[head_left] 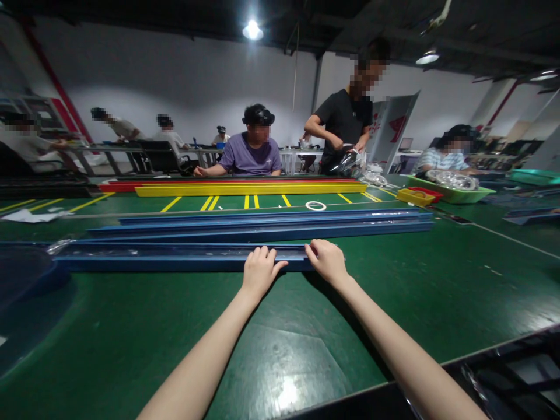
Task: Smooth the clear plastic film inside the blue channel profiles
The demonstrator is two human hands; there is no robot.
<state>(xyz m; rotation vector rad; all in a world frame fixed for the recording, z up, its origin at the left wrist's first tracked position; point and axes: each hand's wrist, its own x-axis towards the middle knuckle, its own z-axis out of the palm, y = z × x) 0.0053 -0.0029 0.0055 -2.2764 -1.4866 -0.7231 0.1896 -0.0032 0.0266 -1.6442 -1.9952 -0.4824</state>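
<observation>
A long blue plastic channel (157,263) lies crosswise on the green table, with a clear film-like strip (126,251) along its trough. My left hand (259,273) is closed over the channel near its right end, fingers across the trough and thumb pointing right along the front wall. At that end, my right hand (329,261) is curled with fingertips and thumb bent down on the channel. What sits under its fingers is hidden. Just behind, more blue channels (271,228) lie side by side, slightly angled to the one I hold.
Yellow channels (249,190) and a red one (118,188) lie farther back, beyond a white ring (315,205). A large blue shape (26,280) stands at left. Bins (472,195) with bagged items are at back right. A person in purple (251,153) sits opposite; another (350,116) stands.
</observation>
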